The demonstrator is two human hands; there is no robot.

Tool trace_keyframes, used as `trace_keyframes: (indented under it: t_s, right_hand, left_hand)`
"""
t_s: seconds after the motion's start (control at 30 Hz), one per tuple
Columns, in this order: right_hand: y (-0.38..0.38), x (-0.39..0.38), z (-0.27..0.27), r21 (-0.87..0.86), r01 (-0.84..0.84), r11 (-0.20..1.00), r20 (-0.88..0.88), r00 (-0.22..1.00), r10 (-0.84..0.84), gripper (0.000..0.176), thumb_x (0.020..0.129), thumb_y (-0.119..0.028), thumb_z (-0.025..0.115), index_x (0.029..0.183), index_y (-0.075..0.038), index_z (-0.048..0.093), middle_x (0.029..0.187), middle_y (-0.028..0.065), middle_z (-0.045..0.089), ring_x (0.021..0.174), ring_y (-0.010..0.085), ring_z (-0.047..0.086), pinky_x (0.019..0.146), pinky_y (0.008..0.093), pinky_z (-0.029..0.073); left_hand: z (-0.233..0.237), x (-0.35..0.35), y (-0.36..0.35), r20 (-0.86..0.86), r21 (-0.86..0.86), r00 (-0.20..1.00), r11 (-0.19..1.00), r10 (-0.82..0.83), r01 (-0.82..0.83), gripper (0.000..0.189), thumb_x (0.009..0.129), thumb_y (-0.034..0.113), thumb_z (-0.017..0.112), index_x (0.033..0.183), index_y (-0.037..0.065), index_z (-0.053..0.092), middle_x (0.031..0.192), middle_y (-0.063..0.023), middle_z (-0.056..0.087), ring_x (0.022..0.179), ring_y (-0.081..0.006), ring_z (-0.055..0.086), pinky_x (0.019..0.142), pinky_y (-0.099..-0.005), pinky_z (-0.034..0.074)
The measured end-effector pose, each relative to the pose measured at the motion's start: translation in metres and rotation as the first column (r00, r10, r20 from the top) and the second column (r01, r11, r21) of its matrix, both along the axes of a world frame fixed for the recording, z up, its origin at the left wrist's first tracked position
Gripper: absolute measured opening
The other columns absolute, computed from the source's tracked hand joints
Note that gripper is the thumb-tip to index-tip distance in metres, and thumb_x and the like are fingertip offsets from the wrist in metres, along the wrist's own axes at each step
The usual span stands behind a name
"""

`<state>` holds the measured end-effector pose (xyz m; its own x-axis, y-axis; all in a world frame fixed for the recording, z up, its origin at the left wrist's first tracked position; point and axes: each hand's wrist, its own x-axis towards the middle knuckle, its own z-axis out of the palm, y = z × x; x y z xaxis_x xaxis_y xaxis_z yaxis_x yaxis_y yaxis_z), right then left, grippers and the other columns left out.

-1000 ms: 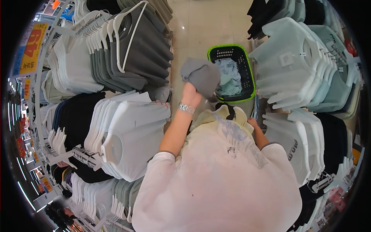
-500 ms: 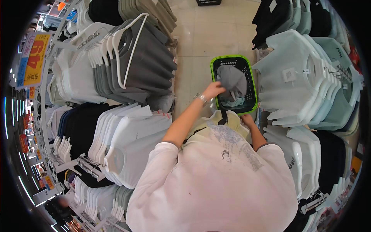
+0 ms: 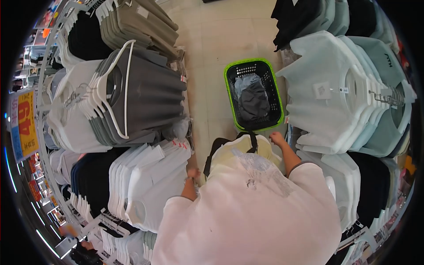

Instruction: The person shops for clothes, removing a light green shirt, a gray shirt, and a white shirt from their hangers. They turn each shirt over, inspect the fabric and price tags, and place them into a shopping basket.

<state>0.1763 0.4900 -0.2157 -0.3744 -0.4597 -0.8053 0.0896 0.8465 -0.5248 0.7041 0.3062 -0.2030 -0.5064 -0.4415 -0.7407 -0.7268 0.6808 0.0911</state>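
A black shopping basket with a bright green rim (image 3: 228, 95) stands on the floor ahead of me. Inside lies a dark grey garment (image 3: 254, 101), crumpled, with a light blue-grey garment (image 3: 248, 82) showing beyond it. My right hand (image 3: 277, 138) hangs just short of the basket's near right corner, its fingers curled in and nothing seen in them. Down at my left side, beside the hanging white shirts (image 3: 157, 176), is my left hand (image 3: 193, 173); its fingers are small and blurred.
Grey shirts (image 3: 152, 92) on white hangers line the left side of the aisle. Pale green shirts (image 3: 318, 88) hang on the right, near the basket. A yellow price sign (image 3: 25, 126) stands at the far left. Tiled floor (image 3: 207, 66) runs between the racks.
My left hand has left the grey garment in the basket and drawn back to my left side. The garment now lies lower in the basket. The whole view has shifted slightly.
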Motion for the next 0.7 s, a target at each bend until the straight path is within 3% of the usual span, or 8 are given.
trace_keyframes:
  t_s: [0.03, 0.17, 0.23, 0.37, 0.57, 0.7]
  right_hand:
    - [-0.002, -0.007, -0.001, 0.018, -0.018, 1.000, -0.011, 1.000, 0.018, 0.023, 0.073, -0.021, 0.053, 0.076, 0.001, 0.062, 0.056, 0.0085, 0.055, 0.045, 0.0168, 0.052, 0.042, 0.0297, 0.042]
    - [-0.014, -0.031, 0.000, -0.025, -0.102, 0.994, -0.120, 0.988, 0.098, 0.023, 0.074, -0.021, 0.053, 0.077, 0.000, 0.062, 0.056, 0.0073, 0.055, 0.045, 0.0161, 0.052, 0.042, 0.0293, 0.041]
    - [-0.024, -0.041, 0.009, -0.048, -0.008, 0.999, -0.133, 0.991, 0.001, 0.023, 0.074, -0.021, 0.052, 0.077, 0.000, 0.062, 0.056, 0.0071, 0.055, 0.046, 0.0160, 0.052, 0.043, 0.0293, 0.041]
    - [-0.036, -0.050, 0.016, -0.077, 0.076, 0.994, -0.149, 0.985, -0.087, 0.023, 0.074, -0.021, 0.053, 0.077, 0.000, 0.062, 0.056, 0.0068, 0.055, 0.045, 0.0158, 0.052, 0.043, 0.0291, 0.041]
    - [-0.040, -0.029, 0.010, -0.003, 0.046, 0.999, -0.106, 0.993, -0.046, 0.022, 0.072, -0.020, 0.054, 0.071, 0.000, 0.062, 0.057, 0.0083, 0.056, 0.045, 0.0158, 0.053, 0.042, 0.0299, 0.041]
    - [-0.056, -0.009, 0.028, 0.034, 0.061, 0.998, -0.127, 0.990, -0.057, 0.024, 0.070, -0.023, 0.054, 0.071, -0.001, 0.063, 0.061, 0.0106, 0.060, 0.052, 0.0189, 0.056, 0.049, 0.0328, 0.044]
  left_hand:
    - [0.008, -0.006, 0.013, -0.016, 0.009, 0.999, 0.999, 0.035, -0.035, 0.025, 0.071, 0.026, 0.057, 0.089, 0.010, 0.065, 0.075, -0.0122, 0.064, 0.074, -0.0227, 0.062, 0.064, -0.0355, 0.048]
    - [0.002, -0.029, 0.036, -0.057, 0.153, 0.893, 0.888, 0.447, -0.435, 0.025, 0.072, 0.026, 0.057, 0.090, 0.010, 0.065, 0.075, -0.0120, 0.064, 0.073, -0.0223, 0.062, 0.064, -0.0349, 0.048]
    - [-0.003, -0.040, 0.027, -0.084, 0.192, 0.840, 0.835, 0.537, -0.515, 0.026, 0.072, 0.026, 0.057, 0.090, 0.009, 0.065, 0.076, -0.0119, 0.064, 0.073, -0.0221, 0.061, 0.064, -0.0346, 0.048]
    - [-0.014, -0.064, -0.003, -0.141, 0.254, 0.777, 0.781, 0.614, -0.571, 0.026, 0.072, 0.026, 0.057, 0.091, 0.009, 0.065, 0.076, -0.0117, 0.064, 0.072, -0.0217, 0.061, 0.063, -0.0340, 0.048]
    - [-0.015, -0.106, -0.074, -0.233, 0.359, 0.703, 0.731, 0.672, -0.580, 0.027, 0.073, 0.026, 0.057, 0.092, 0.008, 0.065, 0.076, -0.0114, 0.064, 0.071, -0.0211, 0.061, 0.063, -0.0332, 0.048]
    - [-0.020, -0.125, -0.110, -0.264, 0.405, 0.704, 0.738, 0.660, -0.540, 0.028, 0.074, 0.027, 0.056, 0.092, 0.008, 0.064, 0.076, -0.0111, 0.064, 0.071, -0.0207, 0.061, 0.063, -0.0326, 0.048]
